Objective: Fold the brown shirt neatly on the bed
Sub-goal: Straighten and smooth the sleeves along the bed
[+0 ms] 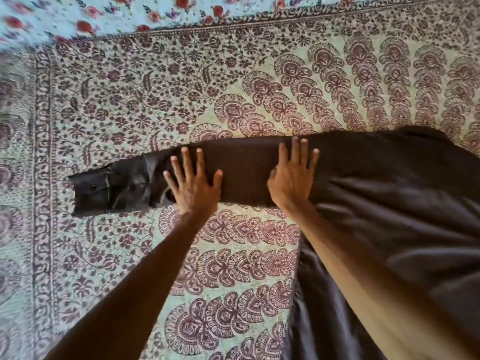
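**A:** So where's your brown shirt (389, 183) sitting?

**B:** Spread on the bed's patterned cover (130, 100), over on your right. One sleeve (233, 172) runs out flat to the left, ending in a buttoned cuff (91, 193). The body of it runs off the right and bottom edges of the shot, so you can't see the collar or the other sleeve at all.

**A:** And your hands?

**B:** Both flat, fingers spread, palms down on that sleeve. Your left hand (193, 181) is nearer the cuff, your right hand (292, 175) closer to the shoulder end. Neither is gripping anything, just pressing on the cloth.

**A:** Anything fuzzy?

**B:** Yeah, your right forearm is smeared with blur and covers part of the shirt body under it. The top left corner is blurry too, you can just make out a light floral sheet (78, 14) with red flowers past the cover's edge. The folds near the cuff are dark and hard to read.
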A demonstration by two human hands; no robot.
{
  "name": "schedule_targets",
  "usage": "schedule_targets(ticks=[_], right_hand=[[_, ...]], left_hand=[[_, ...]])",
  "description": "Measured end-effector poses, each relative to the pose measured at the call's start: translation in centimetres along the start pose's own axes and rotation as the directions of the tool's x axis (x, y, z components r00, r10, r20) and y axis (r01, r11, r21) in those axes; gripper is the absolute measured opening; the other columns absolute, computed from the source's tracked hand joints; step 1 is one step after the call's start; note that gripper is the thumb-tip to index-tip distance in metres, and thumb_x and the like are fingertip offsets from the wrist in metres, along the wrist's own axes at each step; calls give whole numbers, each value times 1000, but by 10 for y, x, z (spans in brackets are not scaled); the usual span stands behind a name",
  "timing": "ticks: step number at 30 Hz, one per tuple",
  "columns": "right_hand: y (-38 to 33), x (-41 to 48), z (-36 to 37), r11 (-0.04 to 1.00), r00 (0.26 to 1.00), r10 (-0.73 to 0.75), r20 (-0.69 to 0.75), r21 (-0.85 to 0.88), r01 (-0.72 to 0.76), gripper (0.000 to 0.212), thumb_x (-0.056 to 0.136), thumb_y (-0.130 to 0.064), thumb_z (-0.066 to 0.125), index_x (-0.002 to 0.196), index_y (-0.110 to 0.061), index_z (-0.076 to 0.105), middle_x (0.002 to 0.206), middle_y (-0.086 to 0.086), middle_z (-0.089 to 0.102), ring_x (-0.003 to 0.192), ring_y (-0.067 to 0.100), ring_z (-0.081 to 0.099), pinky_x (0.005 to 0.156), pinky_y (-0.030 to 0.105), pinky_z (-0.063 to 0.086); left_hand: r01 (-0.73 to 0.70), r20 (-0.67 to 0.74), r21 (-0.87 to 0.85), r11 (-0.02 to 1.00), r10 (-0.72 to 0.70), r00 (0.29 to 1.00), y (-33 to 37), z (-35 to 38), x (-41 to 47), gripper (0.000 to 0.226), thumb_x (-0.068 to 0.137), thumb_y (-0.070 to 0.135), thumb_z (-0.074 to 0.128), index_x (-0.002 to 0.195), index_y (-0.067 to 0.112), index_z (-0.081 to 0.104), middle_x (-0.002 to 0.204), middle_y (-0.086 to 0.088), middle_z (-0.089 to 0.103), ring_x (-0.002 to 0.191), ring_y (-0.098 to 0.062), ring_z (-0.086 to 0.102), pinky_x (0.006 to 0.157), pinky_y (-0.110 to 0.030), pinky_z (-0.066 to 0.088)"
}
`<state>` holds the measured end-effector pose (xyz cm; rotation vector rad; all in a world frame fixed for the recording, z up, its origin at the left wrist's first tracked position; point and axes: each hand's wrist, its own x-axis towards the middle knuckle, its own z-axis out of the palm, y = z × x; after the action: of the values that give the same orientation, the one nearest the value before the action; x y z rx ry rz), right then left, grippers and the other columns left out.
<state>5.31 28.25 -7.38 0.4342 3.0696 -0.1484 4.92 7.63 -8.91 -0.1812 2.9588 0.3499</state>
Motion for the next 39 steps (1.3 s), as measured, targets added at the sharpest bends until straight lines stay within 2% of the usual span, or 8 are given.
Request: schedule_targets(ticks=[3,8,11,14,19,25,34,39], right_hand=[[-61,-13,14,979,993,-91,75,188,76,61,94,-47,41,149,-23,32,160,15,19,148,33,13,119,57,8],[-73,-22,36,995,998,-42,46,96,37,69,93,-66,25,152,-31,24,162,13,11,149,33,7,118,58,4],[-78,-22,34,998,999,-24,42,51,22,67,94,-64,24,152,-31,22,162,12,10,149,34,6,115,62,0],[-97,-27,28,999,997,50,60,1,-50,63,97,-53,28,152,-23,24,161,17,11,149,38,5,113,68,1],[-168,-47,29,970,981,-145,127,216,116,63,97,-61,25,153,-32,21,163,9,7,150,31,0,113,62,-10],[-175,-59,43,980,974,-179,142,114,163,79,89,-75,14,154,-32,9,163,10,-5,149,34,-8,113,67,-4],[-167,-49,27,963,908,-267,323,134,236,99,78,-86,25,153,-31,-7,160,11,-23,146,36,-22,111,68,-8],[-166,-44,22,959,858,-280,430,166,230,107,71,-92,28,151,-35,-16,156,8,-34,142,33,-31,110,65,-16]], left_hand=[[-188,31,58,981,186,982,-15,-1,-9,62,95,57,28,151,35,15,162,2,8,149,-29,5,116,-59,0],[31,-129,16,999,-29,991,-122,-18,4,57,99,50,25,152,27,22,160,-3,19,148,-27,17,119,-52,14],[-103,-110,24,994,105,988,-166,-31,0,57,100,46,24,152,21,24,160,-9,18,147,-29,18,117,-49,23],[-227,-98,104,968,237,967,-176,-43,-9,59,98,49,28,152,23,23,161,-7,14,149,-29,11,119,-54,11],[85,-102,-31,996,-88,991,-186,-40,-14,72,92,66,29,153,32,9,163,-1,1,150,-26,-3,116,-61,-1],[-138,2,67,988,138,990,-238,-56,31,65,95,63,16,152,34,4,162,0,3,149,-27,0,117,-60,4],[-151,-139,46,987,156,978,-193,-75,20,73,91,16,50,153,20,11,161,-11,11,148,-32,9,119,-56,9],[-191,27,-82,978,193,981,-177,-44,-22,57,98,41,22,153,29,10,162,0,3,149,-24,-1,120,-52,3]])
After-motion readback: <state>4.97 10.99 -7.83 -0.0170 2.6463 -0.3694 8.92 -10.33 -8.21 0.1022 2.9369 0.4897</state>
